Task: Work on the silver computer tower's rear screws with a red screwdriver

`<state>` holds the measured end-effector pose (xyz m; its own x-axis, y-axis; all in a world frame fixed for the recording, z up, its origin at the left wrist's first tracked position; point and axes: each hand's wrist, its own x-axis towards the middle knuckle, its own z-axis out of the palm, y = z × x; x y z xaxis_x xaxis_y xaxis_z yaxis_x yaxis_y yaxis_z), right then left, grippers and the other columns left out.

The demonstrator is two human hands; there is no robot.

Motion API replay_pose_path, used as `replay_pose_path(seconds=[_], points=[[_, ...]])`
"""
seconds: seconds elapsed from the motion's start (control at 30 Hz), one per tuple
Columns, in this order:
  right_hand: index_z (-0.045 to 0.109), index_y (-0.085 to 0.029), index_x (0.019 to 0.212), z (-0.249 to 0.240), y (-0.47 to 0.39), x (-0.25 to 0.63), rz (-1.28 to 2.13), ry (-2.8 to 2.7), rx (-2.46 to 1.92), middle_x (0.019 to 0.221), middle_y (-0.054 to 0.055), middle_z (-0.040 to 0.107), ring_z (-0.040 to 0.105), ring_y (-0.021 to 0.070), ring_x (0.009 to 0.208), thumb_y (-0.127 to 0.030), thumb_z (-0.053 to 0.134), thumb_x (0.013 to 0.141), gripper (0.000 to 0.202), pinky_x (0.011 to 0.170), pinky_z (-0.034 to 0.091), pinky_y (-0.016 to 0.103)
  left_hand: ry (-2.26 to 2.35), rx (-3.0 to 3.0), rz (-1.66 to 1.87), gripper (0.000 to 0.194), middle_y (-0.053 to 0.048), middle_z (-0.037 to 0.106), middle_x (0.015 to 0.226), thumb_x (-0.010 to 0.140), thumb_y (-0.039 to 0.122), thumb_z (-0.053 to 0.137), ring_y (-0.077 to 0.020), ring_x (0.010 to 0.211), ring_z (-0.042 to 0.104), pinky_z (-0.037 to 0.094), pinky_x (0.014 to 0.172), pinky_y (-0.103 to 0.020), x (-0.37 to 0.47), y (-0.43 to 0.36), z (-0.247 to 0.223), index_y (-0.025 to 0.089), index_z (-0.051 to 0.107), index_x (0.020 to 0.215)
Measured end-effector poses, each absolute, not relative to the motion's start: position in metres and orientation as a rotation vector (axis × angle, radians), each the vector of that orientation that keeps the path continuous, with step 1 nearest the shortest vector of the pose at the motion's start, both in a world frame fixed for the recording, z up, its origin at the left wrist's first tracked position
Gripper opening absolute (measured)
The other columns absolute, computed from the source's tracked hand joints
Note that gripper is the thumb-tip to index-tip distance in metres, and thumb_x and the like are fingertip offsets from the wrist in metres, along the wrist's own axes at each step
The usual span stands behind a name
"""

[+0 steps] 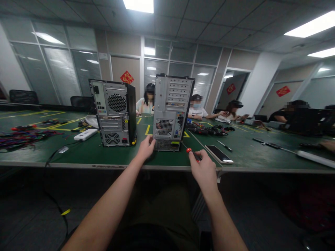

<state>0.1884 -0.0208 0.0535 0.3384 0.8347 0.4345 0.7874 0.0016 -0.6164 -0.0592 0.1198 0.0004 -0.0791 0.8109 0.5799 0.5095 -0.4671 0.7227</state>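
Note:
A grey-and-black computer tower stands upright on the green table, its back panel with slots and ports facing me. My left hand is closed against the tower's lower left edge, steadying contact there; its fingertips are partly hidden. In my right hand is a red-and-black screwdriver, gripped by the handle. The shaft points up and left to the tower's lower right edge; I cannot tell whether the tip touches a screw. To the left stands a second computer tower, also back side toward me.
A phone lies right of my right hand, near a thin tool. A white power strip and bundled coloured wires lie at left. Black cables are behind the phone. Several people sit across the table.

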Motion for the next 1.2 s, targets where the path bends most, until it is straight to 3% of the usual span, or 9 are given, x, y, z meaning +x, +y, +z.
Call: replay_pose_path(seconds=[0.13, 0.33, 0.43, 0.63, 0.8, 0.97, 1.2], points=[[0.060, -0.024, 0.096, 0.055, -0.017, 0.194, 0.172, -1.390, -1.774, 0.080, 0.005, 0.069, 0.064, 0.0250, 0.078, -0.056, 0.055, 0.093, 0.032, 0.069, 0.038, 0.030, 1.468, 1.922, 1.563, 0.014, -0.006, 0.073, 0.098, 0.095, 0.029, 0.054, -0.0207, 0.093, 0.067, 0.051, 0.089, -0.033, -0.059, 0.120, 0.001, 0.021, 0.063, 0.103], [0.054, -0.026, 0.099, 0.059, -0.024, 0.195, 0.148, -1.534, -1.784, 0.080, 0.002, 0.067, 0.062, 0.0215, 0.073, -0.035, 0.062, 0.085, 0.018, 0.064, 0.036, 0.027, 1.446, 1.927, 1.541, 0.015, -0.006, 0.073, 0.101, 0.096, 0.029, 0.052, -0.0209, 0.095, 0.067, 0.052, 0.090, -0.034, -0.059, 0.118, 0.001, 0.021, 0.061, 0.104], [0.053, -0.026, 0.095, 0.060, -0.026, 0.195, 0.060, -1.598, -1.725, 0.079, 0.002, 0.066, 0.062, 0.0215, 0.075, -0.036, 0.059, 0.089, 0.013, 0.066, 0.036, 0.027, 1.440, 1.932, 1.546, 0.016, -0.006, 0.073, 0.102, 0.096, 0.029, 0.052, -0.0208, 0.096, 0.067, 0.051, 0.091, -0.034, -0.060, 0.119, 0.001, 0.022, 0.062, 0.106], [0.055, -0.025, 0.092, 0.056, -0.022, 0.192, 0.037, -1.544, -1.816, 0.068, 0.002, 0.060, 0.056, 0.0206, 0.066, -0.046, 0.055, 0.095, 0.022, 0.062, 0.032, 0.027, 1.443, 1.921, 1.573, 0.017, -0.007, 0.073, 0.099, 0.095, 0.030, 0.054, -0.0214, 0.093, 0.068, 0.052, 0.088, -0.034, -0.059, 0.119, 0.000, 0.021, 0.064, 0.105], [0.057, -0.024, 0.088, 0.049, -0.018, 0.189, -0.069, -1.546, -1.746, 0.070, 0.001, 0.061, 0.053, 0.0180, 0.064, -0.041, 0.053, 0.097, 0.020, 0.062, 0.028, 0.027, 1.446, 1.925, 1.569, 0.016, -0.007, 0.073, 0.101, 0.095, 0.029, 0.054, -0.0212, 0.094, 0.068, 0.052, 0.089, -0.034, -0.059, 0.118, 0.001, 0.021, 0.063, 0.105], [0.062, -0.023, 0.097, 0.047, -0.020, 0.191, -0.276, -1.684, -1.713, 0.075, 0.001, 0.062, 0.053, 0.0172, 0.065, -0.031, 0.060, 0.095, 0.009, 0.063, 0.025, 0.029, 1.454, 1.919, 1.569, 0.015, -0.007, 0.073, 0.100, 0.095, 0.029, 0.054, -0.0215, 0.094, 0.068, 0.052, 0.089, -0.034, -0.058, 0.117, 0.003, 0.021, 0.063, 0.103], [0.067, -0.024, 0.114, 0.049, -0.025, 0.192, -0.429, -1.753, -1.767, 0.094, 0.004, 0.060, 0.054, 0.0176, 0.073, -0.021, 0.061, 0.095, 0.021, 0.061, 0.026, 0.029, 1.439, 1.925, 1.554, 0.015, -0.007, 0.073, 0.101, 0.095, 0.029, 0.052, -0.0212, 0.094, 0.068, 0.052, 0.090, -0.035, -0.058, 0.116, 0.004, 0.022, 0.063, 0.103]])
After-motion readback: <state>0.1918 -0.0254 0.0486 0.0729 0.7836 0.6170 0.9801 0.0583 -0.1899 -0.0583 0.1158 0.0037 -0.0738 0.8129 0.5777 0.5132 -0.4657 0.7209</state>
